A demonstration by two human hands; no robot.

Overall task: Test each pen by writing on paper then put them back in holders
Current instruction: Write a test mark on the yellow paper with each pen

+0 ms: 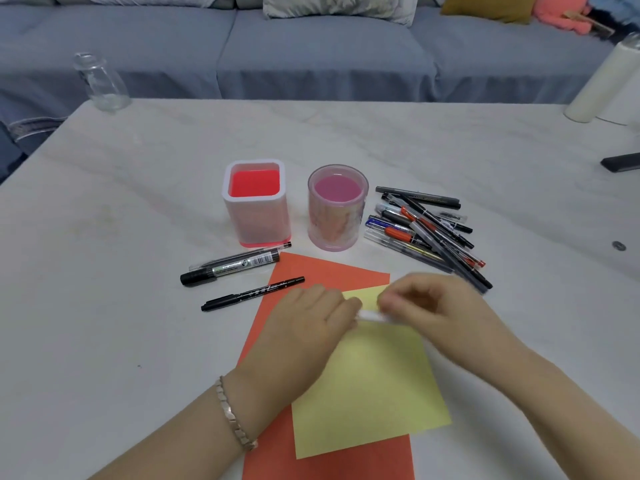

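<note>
Above the yellow paper [374, 393], toward the tabletop's [138, 202] near edge, a pale pen [372, 316] spans between both hands. Left hand [308, 320] fingers curl round one end; right hand [436, 306] fingers pinch the other, blurred. Likely light, stiff, smooth plastic, a bit slippery; best gripped at barrel and cap. Long axis runs roughly parallel to the near edge; tip direction cannot be told.
</note>
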